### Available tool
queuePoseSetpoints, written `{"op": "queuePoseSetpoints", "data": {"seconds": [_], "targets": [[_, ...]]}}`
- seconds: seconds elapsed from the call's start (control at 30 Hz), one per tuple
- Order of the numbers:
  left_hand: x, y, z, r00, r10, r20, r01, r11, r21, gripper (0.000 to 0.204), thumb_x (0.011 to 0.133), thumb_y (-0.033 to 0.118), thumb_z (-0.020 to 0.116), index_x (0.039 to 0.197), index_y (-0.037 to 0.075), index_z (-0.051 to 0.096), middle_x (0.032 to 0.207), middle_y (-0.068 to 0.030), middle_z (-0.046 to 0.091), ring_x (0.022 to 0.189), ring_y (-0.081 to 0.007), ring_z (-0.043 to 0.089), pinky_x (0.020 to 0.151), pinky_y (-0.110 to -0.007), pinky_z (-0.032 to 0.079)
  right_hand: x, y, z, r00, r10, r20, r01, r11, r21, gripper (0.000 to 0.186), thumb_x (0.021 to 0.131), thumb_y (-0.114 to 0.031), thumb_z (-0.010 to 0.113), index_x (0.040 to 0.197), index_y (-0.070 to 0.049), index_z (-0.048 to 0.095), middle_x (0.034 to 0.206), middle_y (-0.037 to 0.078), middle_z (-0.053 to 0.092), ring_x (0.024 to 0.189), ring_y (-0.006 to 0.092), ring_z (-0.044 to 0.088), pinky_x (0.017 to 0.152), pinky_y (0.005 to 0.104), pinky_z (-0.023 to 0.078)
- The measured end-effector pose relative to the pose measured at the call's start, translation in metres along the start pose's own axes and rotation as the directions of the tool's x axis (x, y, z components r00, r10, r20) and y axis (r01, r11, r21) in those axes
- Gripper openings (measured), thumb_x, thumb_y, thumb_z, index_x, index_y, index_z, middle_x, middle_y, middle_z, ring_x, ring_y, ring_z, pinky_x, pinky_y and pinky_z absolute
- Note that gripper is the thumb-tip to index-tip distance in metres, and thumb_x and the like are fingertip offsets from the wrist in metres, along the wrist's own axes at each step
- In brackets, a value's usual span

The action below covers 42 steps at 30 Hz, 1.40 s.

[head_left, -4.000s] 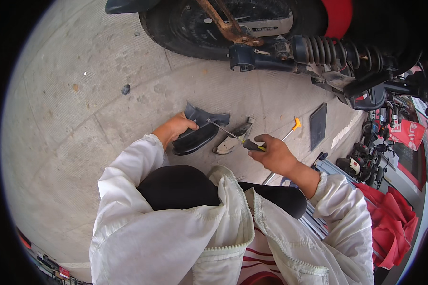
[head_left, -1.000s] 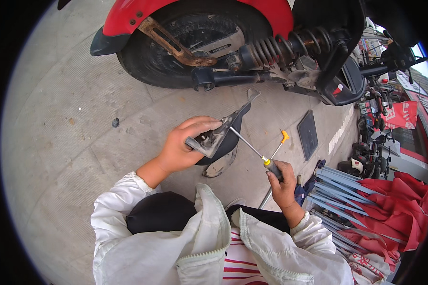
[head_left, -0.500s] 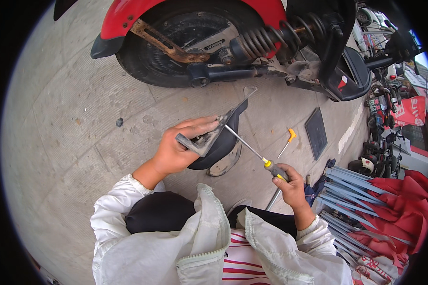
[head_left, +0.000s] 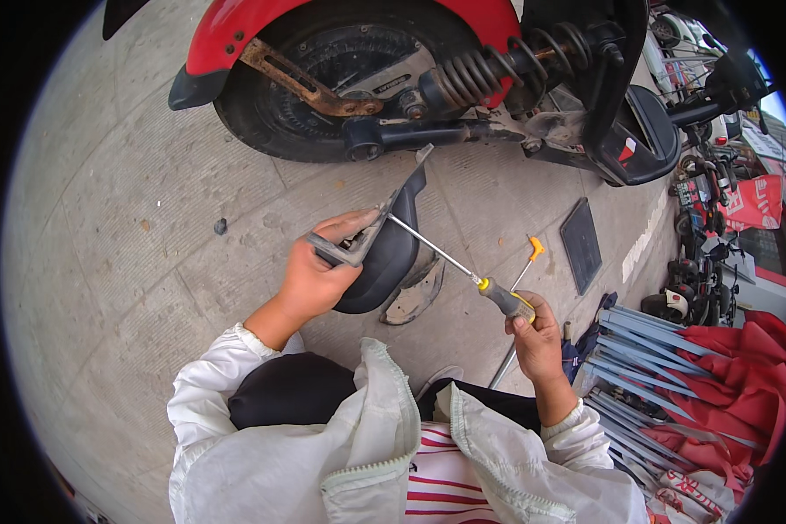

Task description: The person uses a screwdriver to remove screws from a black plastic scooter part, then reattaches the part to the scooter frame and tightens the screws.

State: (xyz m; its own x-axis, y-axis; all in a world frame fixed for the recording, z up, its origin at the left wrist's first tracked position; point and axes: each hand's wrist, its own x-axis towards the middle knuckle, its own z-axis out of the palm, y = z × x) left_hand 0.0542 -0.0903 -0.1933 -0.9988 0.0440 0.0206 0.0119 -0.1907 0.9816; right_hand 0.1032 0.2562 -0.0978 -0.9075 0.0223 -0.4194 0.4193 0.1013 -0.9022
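My left hand (head_left: 313,278) grips a black plastic part (head_left: 380,266) with a dusty grey, angled bracket along its upper edge, held above the paving. My right hand (head_left: 537,336) is wrapped round the grey-and-yellow handle of a screwdriver (head_left: 505,299), whose long shaft slants up-left to the bracket, with the tip at or just behind it. Partly hidden under the held part, a flat dirty piece (head_left: 415,301) lies on the ground. A tool with an orange angled handle (head_left: 535,249) lies to the right of it.
A red scooter's rear wheel (head_left: 310,131), rusty strut and coil shock (head_left: 472,79) stand just ahead. A dark rectangular panel (head_left: 581,244) lies on the paving (head_left: 131,262). Folded red canopies (head_left: 742,384) on metal frames lie at the right, with more scooters (head_left: 686,306) behind.
Since four seconds ago my left hand has raised and turned the black part. In the last second both hands have shifted slightly left, and the part and screwdriver have tilted.
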Motion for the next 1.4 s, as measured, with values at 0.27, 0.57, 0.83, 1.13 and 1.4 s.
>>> {"op": "queuePoseSetpoints", "data": {"seconds": [0.27,0.57,0.83,1.13,1.4], "targets": [[-0.001,-0.002,-0.013,0.984,0.137,0.111,-0.162,0.951,0.262,0.055,0.073,-0.008,0.061,0.127,0.001,0.066,0.128,-0.0191,0.065,0.119,-0.0306,0.063,0.103,-0.037,0.047,-0.006,0.001,-0.018,0.850,0.502,0.162,-0.525,0.775,0.353,0.047,0.103,-0.056,0.042,0.114,-0.012,0.056,0.062,-0.002,0.034,0.048,0.0075,0.024,0.043,0.0238,0.019],[0.001,0.015,-0.008,0.978,0.200,0.051,-0.206,0.957,0.205,0.045,0.078,0.004,0.073,0.123,0.005,0.070,0.124,-0.0155,0.068,0.114,-0.0301,0.066,0.098,-0.036,0.050,0.003,0.017,0.002,0.999,-0.046,-0.011,0.046,0.999,-0.007,0.034,0.105,-0.040,0.049,0.118,-0.008,0.053,0.086,0.001,0.052,0.066,0.0101,0.045,0.054,0.0291,0.038],[0.009,0.022,-0.007,0.956,0.279,0.092,-0.290,0.949,0.128,0.045,0.079,0.002,0.071,0.124,0.004,0.069,0.124,-0.0161,0.068,0.113,-0.0290,0.066,0.097,-0.037,0.051,-0.003,-0.009,0.004,0.762,0.645,0.062,-0.642,0.739,0.202,0.044,0.105,-0.051,0.042,0.110,-0.009,0.052,0.068,0.002,0.043,0.048,0.0090,0.030,0.041,0.0238,0.022],[-0.007,-0.004,-0.011,0.967,-0.253,-0.033,0.251,0.967,-0.043,0.043,0.083,-0.002,0.059,0.125,-0.006,0.063,0.127,-0.0154,0.065,0.119,-0.0216,0.059,0.103,-0.032,0.042,-0.005,-0.012,0.022,0.946,-0.319,0.058,0.264,0.655,-0.708,0.036,0.107,-0.035,0.042,0.108,-0.003,0.057,0.066,0.002,0.050,0.055,0.0055,0.044,0.050,0.0225,0.038],[0.000,-0.004,-0.006,0.971,-0.233,-0.053,0.230,0.972,-0.056,0.042,0.083,-0.001,0.062,0.124,-0.006,0.063,0.117,-0.0113,0.068,0.110,-0.0158,0.060,0.099,-0.029,0.043,-0.004,-0.030,0.013,0.816,0.543,0.199,-0.572,0.808,0.140,0.040,0.106,-0.042,0.046,0.107,-0.003,0.054,0.067,0.000,0.041,0.048,0.0064,0.026,0.041,0.0234,0.022]]}}
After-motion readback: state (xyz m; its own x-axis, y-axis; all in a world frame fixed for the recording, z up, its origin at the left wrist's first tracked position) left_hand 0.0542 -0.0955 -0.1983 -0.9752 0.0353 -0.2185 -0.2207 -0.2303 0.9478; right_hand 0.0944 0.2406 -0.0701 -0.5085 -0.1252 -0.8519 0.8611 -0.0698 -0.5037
